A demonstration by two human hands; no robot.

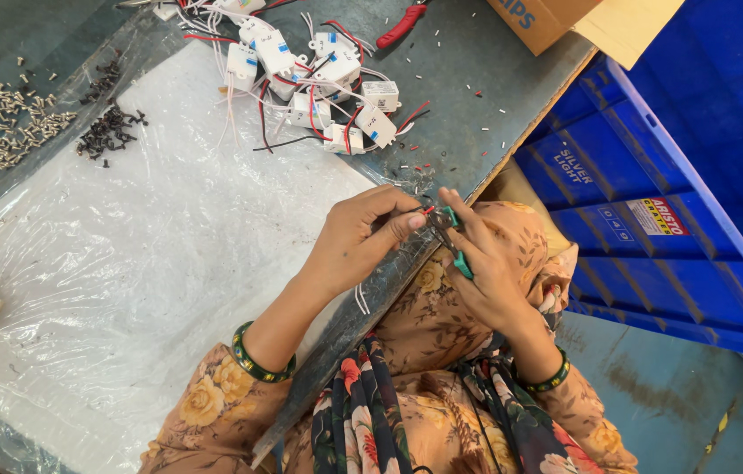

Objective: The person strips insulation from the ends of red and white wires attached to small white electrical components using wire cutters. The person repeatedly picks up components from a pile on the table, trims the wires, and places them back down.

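Head view: left hand (356, 235) pinches a thin red wire end (427, 211) at the table edge (512, 149); right hand (486, 259) is closed around small green-handled cutters (452, 239) at the wire tip. Wire looks light, limp and easily nicked, best pinched close to the tip. White wired modules (319, 83) lie piled further up the table.

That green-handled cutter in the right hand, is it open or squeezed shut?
Cannot tell. The right hand wraps the green-handled cutter and the left hand covers its tip, hiding the blades.
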